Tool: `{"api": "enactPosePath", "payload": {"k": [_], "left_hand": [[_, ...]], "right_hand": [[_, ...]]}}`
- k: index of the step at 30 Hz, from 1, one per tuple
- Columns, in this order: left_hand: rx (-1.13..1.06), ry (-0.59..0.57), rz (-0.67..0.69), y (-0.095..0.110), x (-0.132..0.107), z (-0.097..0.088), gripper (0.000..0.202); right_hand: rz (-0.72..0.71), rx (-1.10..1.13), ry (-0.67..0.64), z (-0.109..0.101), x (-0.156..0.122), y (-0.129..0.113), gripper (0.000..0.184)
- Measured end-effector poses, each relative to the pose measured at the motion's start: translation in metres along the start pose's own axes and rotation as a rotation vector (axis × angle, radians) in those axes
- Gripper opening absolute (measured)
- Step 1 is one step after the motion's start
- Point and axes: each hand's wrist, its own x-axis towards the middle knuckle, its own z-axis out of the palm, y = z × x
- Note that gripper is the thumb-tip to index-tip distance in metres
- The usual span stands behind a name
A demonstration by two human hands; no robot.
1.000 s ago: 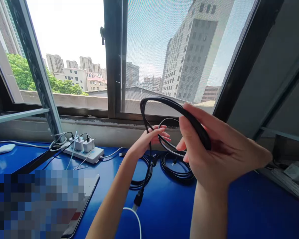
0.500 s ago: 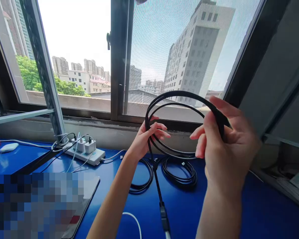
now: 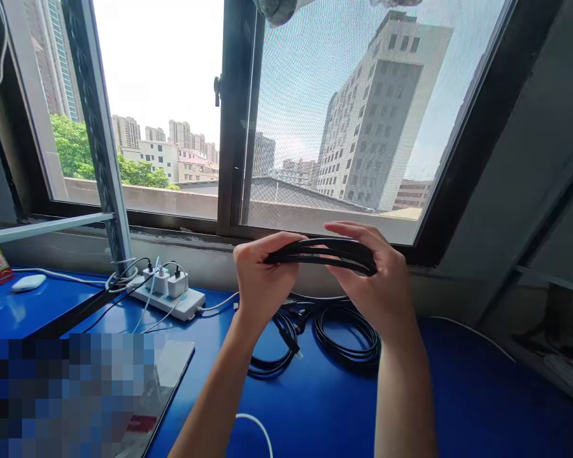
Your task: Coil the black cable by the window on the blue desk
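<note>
A coiled black cable (image 3: 322,249) is held up in front of the window, seen nearly edge-on. My left hand (image 3: 267,270) is closed around its left side, thumb along the top. On the opposite side my right hand (image 3: 375,273) grips the coil between thumb and fingers. Behind and below my hands, a second black cable coil (image 3: 348,337) lies on the blue table. Left of it rests another black coil (image 3: 270,367), with a dark connector (image 3: 289,337) across its edge.
A white power strip (image 3: 184,305) with several plugged-in adapters stands at the left. Nearer, a dark flat tablet-like device (image 3: 172,375) lies beside a blurred area. A white cable (image 3: 258,426) curves at the front. A metal frame post (image 3: 102,146) rises at left before the window (image 3: 224,159).
The held coil has tipped from an upright loop to nearly edge-on. Both hands have come closer together, and my left hand has closed on it. The hanging cable end has swung up towards the table coils.
</note>
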Motion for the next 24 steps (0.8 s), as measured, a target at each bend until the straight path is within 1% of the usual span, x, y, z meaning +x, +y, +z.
{"api": "enactPosePath", "payload": {"k": [1,2,4,6,7,9,12,14,16,18,19,21,22,24], "left_hand": [[0.008,0.044,-0.023,0.001,0.000,-0.001,0.022],[0.012,0.084,-0.048,0.001,0.001,-0.001,0.019],[0.012,0.142,-0.079,-0.001,0.004,-0.003,0.016],[-0.005,0.164,-0.105,-0.004,0.006,-0.004,0.013],[-0.023,0.156,-0.126,-0.006,0.007,-0.004,0.011],[-0.072,0.093,-0.195,-0.011,0.007,-0.003,0.012],[-0.129,-0.034,-0.332,-0.021,0.005,0.002,0.024],[-0.102,-0.068,-0.395,-0.029,0.002,0.005,0.022],[-0.016,-0.090,-0.436,-0.038,0.000,0.008,0.014],[0.057,-0.116,-0.483,-0.044,-0.001,0.010,0.025],[0.059,-0.132,-0.521,-0.046,-0.002,0.011,0.032],[-0.026,-0.179,-0.625,-0.047,-0.002,0.012,0.043],[-0.100,-0.203,-0.682,-0.047,-0.002,0.013,0.048],[-0.254,-0.213,-0.775,-0.044,-0.001,0.015,0.056]], "right_hand": [[0.046,0.054,-0.008,0.003,0.000,0.001,0.012],[0.110,0.103,-0.005,0.006,0.001,0.002,0.013],[0.255,0.201,0.011,0.010,0.001,0.003,0.029],[0.368,0.313,0.000,0.009,0.001,0.001,0.035],[0.404,0.358,-0.014,0.007,0.001,0.000,0.035],[0.459,0.414,-0.034,0.002,0.001,-0.003,0.035],[0.530,0.423,-0.043,-0.007,0.002,-0.008,0.040],[0.565,0.423,-0.029,-0.012,0.004,-0.010,0.044],[0.564,0.436,-0.024,-0.016,0.006,-0.014,0.048],[0.514,0.484,-0.087,-0.020,0.006,-0.019,0.054],[0.477,0.515,-0.131,-0.022,0.006,-0.020,0.054],[0.397,0.545,-0.166,-0.025,0.005,-0.020,0.043],[0.364,0.524,-0.148,-0.025,0.004,-0.018,0.035],[0.318,0.399,-0.037,-0.022,0.002,-0.012,0.020]]}}
